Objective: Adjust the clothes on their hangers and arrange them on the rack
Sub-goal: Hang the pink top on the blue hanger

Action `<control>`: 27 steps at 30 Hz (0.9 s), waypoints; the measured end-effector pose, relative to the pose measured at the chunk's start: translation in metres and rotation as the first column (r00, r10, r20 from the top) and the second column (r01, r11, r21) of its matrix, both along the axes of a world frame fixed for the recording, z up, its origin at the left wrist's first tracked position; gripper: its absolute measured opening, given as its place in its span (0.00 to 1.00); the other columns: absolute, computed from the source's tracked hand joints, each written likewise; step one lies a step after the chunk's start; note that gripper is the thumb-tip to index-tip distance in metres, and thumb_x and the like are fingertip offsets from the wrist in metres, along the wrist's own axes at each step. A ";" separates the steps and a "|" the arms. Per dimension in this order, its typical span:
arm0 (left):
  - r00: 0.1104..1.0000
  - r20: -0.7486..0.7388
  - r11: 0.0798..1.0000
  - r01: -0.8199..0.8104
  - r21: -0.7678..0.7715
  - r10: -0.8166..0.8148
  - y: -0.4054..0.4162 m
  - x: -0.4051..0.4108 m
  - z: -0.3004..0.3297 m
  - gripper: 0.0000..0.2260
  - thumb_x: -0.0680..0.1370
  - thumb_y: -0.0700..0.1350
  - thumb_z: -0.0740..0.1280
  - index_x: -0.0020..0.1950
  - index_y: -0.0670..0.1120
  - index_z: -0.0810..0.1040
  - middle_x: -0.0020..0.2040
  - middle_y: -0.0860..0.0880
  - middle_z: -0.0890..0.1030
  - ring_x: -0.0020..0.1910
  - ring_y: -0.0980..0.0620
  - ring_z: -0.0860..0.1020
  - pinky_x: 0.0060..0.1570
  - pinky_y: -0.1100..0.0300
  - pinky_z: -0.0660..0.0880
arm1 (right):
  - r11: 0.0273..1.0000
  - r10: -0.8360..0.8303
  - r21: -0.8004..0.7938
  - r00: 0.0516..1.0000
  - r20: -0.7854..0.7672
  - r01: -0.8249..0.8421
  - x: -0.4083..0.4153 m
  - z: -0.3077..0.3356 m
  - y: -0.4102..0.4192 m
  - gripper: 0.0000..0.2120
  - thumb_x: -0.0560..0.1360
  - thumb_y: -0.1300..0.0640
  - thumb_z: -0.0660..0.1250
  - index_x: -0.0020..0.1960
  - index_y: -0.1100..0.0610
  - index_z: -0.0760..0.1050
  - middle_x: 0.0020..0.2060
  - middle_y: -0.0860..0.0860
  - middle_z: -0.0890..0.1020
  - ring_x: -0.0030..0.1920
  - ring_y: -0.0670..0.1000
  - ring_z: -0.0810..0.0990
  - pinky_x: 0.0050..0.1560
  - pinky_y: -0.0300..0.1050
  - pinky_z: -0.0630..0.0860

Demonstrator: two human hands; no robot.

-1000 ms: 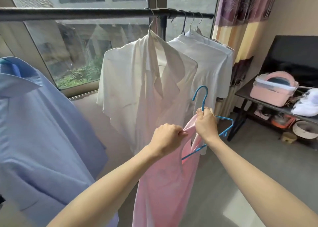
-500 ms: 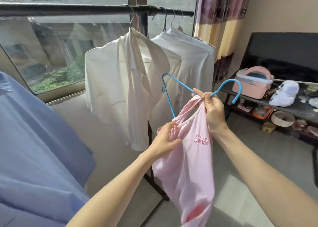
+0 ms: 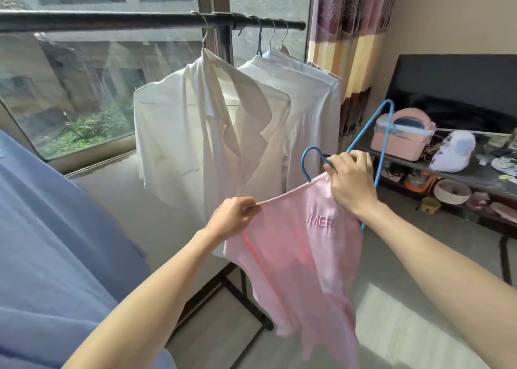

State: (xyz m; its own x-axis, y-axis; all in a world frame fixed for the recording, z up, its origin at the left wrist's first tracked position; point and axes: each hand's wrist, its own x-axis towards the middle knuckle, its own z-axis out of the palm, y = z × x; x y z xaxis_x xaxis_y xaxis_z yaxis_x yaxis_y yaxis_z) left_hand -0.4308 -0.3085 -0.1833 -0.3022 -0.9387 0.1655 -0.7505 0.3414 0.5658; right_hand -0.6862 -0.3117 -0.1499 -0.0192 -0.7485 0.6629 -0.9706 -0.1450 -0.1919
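Black metal clothes rail (image 3: 112,21): spans the window, upper left to centre. White collared shirts on wire hangers (image 3: 212,122): hung at its right end. Blue cotton shirt (image 3: 56,242): far left, nearest. Pink sleeveless top (image 3: 302,256): centre, before the shirts. Blue wire hanger (image 3: 383,133): behind it. Dark low shelf (image 3: 461,172): right, bearing pink plastic box (image 3: 402,142).

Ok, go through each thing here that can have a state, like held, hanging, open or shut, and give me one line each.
Pink top: off the rack, held up by both hands.
Blue hanger: off the rack, held tilted; not clearly threaded into the top.
Left hand: pinches the top's neckline.
Right hand: grips hanger and top together.
White shirts: hanging on the rack rail.
Blue shirt: hanging at left, its hanger out of view.
Pink box: lid shut, on the shelf.
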 end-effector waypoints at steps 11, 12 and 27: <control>0.870 0.488 0.971 0.172 -0.164 -0.072 -0.002 0.024 0.049 0.12 0.77 0.56 0.63 0.40 0.49 0.75 0.38 0.47 0.77 0.43 0.43 0.74 0.38 0.59 0.65 | 0.944 -0.169 0.262 0.975 -0.144 0.202 -0.006 -0.005 0.014 0.17 0.80 0.50 0.53 0.47 0.62 0.72 0.43 0.63 0.83 0.47 0.64 0.80 0.40 0.49 0.65; 0.845 0.529 0.974 0.178 -0.144 -0.076 -0.002 0.028 0.050 0.13 0.76 0.57 0.63 0.41 0.49 0.76 0.40 0.47 0.79 0.43 0.43 0.74 0.38 0.59 0.65 | 0.937 -0.174 0.291 0.980 -0.097 0.195 -0.004 -0.006 0.017 0.17 0.80 0.50 0.52 0.49 0.62 0.71 0.46 0.64 0.82 0.49 0.65 0.79 0.40 0.50 0.65; 0.481 0.865 0.970 0.103 -0.219 0.144 -0.004 0.073 0.045 0.10 0.80 0.48 0.57 0.52 0.49 0.78 0.49 0.49 0.82 0.49 0.44 0.79 0.37 0.57 0.65 | 0.895 0.013 0.435 0.980 0.197 -0.099 0.025 -0.003 0.014 0.13 0.80 0.51 0.53 0.55 0.57 0.71 0.55 0.58 0.80 0.57 0.61 0.76 0.49 0.51 0.68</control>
